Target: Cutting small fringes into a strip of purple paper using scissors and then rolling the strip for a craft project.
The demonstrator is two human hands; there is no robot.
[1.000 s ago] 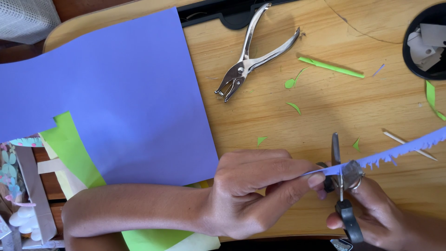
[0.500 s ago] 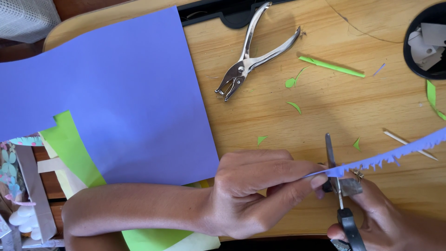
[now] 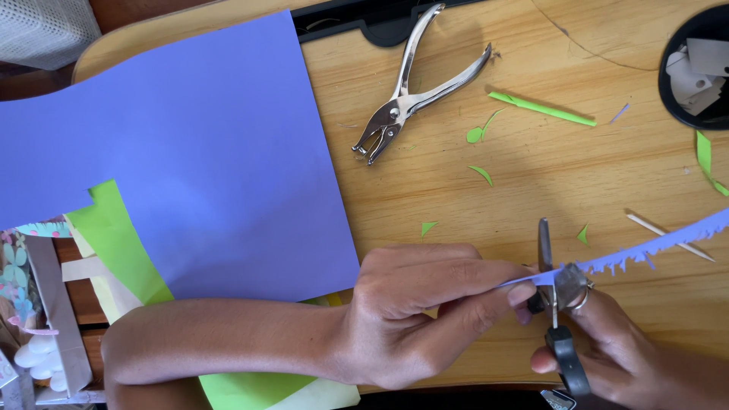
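My left hand (image 3: 425,304) pinches one end of a thin purple paper strip (image 3: 653,247) with a fringed lower edge; the strip runs to the right and slightly up, off the frame. My right hand (image 3: 630,349) grips black-handled scissors (image 3: 553,304), blades pointing away from me and crossing the strip just right of my left fingertips. Both hands hover over the near edge of a wooden table (image 3: 531,175).
A large purple paper sheet (image 3: 190,152) covers the table's left side, with green paper (image 3: 121,243) under it. A metal hole punch (image 3: 418,83) lies at the back. Green scraps (image 3: 543,108), a wooden stick (image 3: 668,235) and a black container (image 3: 695,64) with white paper pieces sit to the right.
The scissors have shifted slightly left along the strip, towards my left fingertips. The strip's fringed part now reaches closer to the blades. My left hand has barely moved.
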